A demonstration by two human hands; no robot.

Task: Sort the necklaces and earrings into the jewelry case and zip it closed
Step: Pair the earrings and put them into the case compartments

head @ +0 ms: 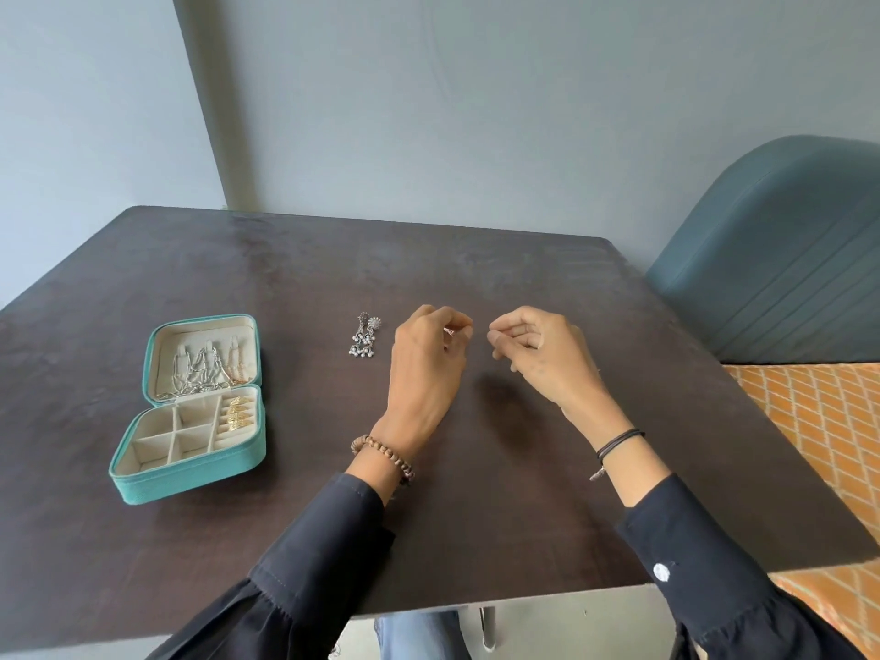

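Dark sleeve, left hand — earrings beside

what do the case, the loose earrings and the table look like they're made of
Case: teal outside with a fine woven or grained texture, likely fabric or faux leather; cream lining looks matte and velvety. Earrings: dull grey metal, perhaps oxidised silver-tone, with small pale beads. Table: dark brown, matte, faintly mottled; wood or laminate, unclear.

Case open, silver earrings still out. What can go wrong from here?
1. Left hand pinches a tiny piece above the table; a slip could bounce it off the edge.
2. Necklace chains hang down to the jewelry case hinge; zipping might snag them.
3. Silver earrings lie loose beside the left hand; a sweep could scatter them.
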